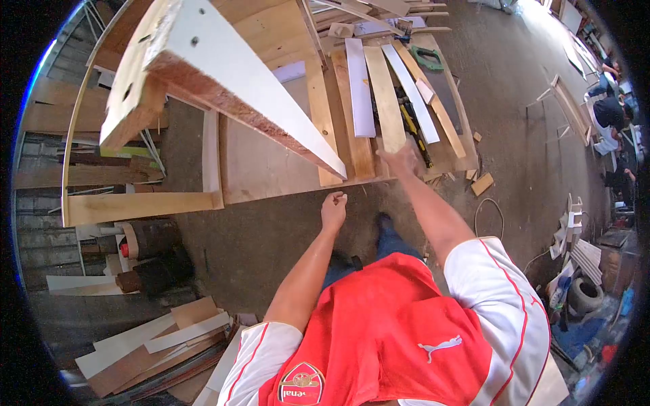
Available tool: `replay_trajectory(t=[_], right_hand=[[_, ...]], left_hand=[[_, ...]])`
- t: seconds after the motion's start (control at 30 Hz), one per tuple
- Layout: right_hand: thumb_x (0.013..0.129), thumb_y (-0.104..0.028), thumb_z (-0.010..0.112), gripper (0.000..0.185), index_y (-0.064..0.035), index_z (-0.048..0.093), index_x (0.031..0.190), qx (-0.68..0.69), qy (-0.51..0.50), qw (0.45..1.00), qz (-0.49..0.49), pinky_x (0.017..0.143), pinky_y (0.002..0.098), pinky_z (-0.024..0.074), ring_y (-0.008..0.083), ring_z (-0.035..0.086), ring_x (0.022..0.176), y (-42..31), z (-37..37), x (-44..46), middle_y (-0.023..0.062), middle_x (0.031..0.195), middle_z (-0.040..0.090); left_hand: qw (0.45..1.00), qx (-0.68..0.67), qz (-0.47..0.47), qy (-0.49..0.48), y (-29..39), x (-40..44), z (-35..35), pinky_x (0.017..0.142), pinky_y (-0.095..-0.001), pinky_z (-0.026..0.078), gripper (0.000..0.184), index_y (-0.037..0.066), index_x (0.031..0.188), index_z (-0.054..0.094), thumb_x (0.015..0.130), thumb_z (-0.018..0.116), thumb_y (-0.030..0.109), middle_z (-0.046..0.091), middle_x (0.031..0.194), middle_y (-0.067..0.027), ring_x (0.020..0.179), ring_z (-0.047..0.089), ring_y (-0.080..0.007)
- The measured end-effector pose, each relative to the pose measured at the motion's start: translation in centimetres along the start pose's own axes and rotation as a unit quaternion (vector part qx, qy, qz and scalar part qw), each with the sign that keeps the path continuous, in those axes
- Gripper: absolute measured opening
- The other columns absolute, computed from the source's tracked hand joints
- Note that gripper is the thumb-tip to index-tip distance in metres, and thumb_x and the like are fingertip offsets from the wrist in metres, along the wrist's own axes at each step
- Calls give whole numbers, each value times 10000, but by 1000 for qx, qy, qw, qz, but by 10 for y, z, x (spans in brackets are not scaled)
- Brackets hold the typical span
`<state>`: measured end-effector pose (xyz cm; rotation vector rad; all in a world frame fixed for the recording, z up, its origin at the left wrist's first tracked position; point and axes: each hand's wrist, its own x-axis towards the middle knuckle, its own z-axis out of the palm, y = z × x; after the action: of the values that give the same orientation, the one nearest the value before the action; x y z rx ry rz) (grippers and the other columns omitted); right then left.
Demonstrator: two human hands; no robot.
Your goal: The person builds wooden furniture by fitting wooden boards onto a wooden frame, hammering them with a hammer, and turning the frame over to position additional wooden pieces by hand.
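Note:
My right hand (403, 161), slightly blurred, is at the near end of a pale wooden board (383, 95) and appears to grip it. That board lies lengthwise among other strips on the worktable (447, 74). To its left is a white strip (359, 88), to its right a narrower white strip (414, 91). A black and yellow tool (413, 132) lies partly under the strips. My left hand (334, 211) hangs just off the table's near edge, fingers curled together; whether they hold anything small is hidden.
A white-faced wooden frame (250, 88) rises at the left, close to my head. A green-handled saw (428, 58) lies toward the table's right. Wood offcuts (482, 184) are on the floor, with stacked boards (156, 342) lower left. People (609, 111) are at the far right.

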<state>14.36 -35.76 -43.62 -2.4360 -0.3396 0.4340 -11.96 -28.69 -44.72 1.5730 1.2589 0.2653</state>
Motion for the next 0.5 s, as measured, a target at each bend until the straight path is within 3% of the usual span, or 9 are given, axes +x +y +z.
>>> replay_trajectory(t=[0.03,0.13,0.37,0.47,0.5], right_hand=[[641,-406,837,954,-23,374,1382,5,-23,1000,2,959,478,471,389,565,1174,2,-16,-10,234,1236,582],[656,-388,805,842,-44,447,1337,11,-14,999,-34,934,477,479,390,609,1112,26,-48,-52,228,1160,637],[638,-283,755,803,-127,471,1373,-20,12,999,-36,892,463,504,397,630,1078,99,-93,-206,237,1138,653],[628,-271,764,837,-111,456,1390,18,61,995,-77,895,458,507,392,632,1082,142,-98,-288,232,1153,647],[625,-268,769,849,-107,450,1394,17,56,995,-75,897,456,507,393,633,1080,149,-103,-316,229,1154,646]], left_hand=[[1000,-8,16,1,2,-3,2,716,-286,508,323,-6,1125,656,929,642,250,662,909,-67,744,607,-142],[999,-42,0,-29,16,-13,2,840,-325,498,306,9,1087,680,917,658,263,710,982,-113,913,663,-197],[986,-121,-11,-115,23,-42,-7,704,-285,486,288,22,1059,685,936,645,279,676,889,-51,742,607,-122],[969,-167,-47,-174,26,-78,-14,662,-278,482,308,33,1065,680,942,637,312,663,885,-33,732,606,-125],[964,-141,-60,-219,16,-82,-14,704,-327,491,426,76,1195,611,957,600,429,670,1026,-47,831,645,-159]])
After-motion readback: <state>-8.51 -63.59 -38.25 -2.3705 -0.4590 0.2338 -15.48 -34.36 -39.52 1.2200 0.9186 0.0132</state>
